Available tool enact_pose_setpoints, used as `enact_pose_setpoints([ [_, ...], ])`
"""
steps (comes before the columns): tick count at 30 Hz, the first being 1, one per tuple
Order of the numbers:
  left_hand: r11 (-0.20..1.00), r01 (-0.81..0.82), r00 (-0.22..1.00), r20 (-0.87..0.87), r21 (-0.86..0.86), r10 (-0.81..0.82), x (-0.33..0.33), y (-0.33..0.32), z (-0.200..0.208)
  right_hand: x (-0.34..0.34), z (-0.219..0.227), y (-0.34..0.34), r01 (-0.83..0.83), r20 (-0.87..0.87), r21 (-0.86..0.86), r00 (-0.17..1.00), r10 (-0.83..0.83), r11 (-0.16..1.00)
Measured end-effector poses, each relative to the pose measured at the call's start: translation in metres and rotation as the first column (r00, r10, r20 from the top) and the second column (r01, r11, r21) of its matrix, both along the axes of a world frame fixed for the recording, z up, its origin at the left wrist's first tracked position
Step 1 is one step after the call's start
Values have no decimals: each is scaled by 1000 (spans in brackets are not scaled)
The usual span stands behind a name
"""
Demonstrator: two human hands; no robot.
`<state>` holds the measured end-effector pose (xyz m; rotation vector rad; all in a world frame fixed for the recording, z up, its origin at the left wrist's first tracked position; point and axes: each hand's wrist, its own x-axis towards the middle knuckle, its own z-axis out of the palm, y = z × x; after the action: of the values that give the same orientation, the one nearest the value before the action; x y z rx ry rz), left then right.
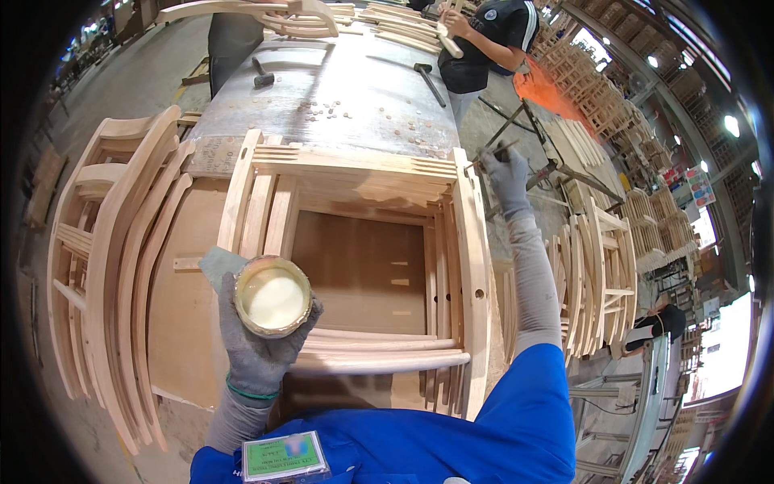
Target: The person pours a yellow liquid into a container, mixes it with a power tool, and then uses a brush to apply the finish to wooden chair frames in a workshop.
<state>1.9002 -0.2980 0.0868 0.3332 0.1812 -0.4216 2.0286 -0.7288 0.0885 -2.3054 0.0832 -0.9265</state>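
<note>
Left hand (256, 343): gloved grip wrapped around a tin of pale glue (272, 296), near left, above the tabletop (355, 89).
Right hand (508, 173): grip pinched on a thin brush (490, 155) at the chair frame's (472, 266) far right corner.

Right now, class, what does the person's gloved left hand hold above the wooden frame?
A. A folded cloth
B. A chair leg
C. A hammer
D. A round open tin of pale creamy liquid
D: the left hand grips a round open tin filled with pale creamy liquid, held over the wooden frame, while the right hand holds a thin stick-like tool at the frame's far corner.
</note>
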Motion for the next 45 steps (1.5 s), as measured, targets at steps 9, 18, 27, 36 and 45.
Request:
enact_pose_setpoints([
  [9,988,-156,987,35,18,155,-47,36,14,-47,7,25,-249,-116,-186,966,230,950],
  [18,920,-389,920,28,-45,390,-146,88,4,-108,51,188,-567,65,510,776,628,647],
  [27,769,-627,771,35,-125,635,-233,176,-24,-187,49,362,-624,107,733,500,860,271],
  [36,564,-777,629,389,279,673,-237,315,-33,-224,46,545,-822,127,569,138,982,42],
  [45,405,-846,519,707,346,480,-219,471,-31,-219,56,747,-992,-7,-115,57,998,56],
])
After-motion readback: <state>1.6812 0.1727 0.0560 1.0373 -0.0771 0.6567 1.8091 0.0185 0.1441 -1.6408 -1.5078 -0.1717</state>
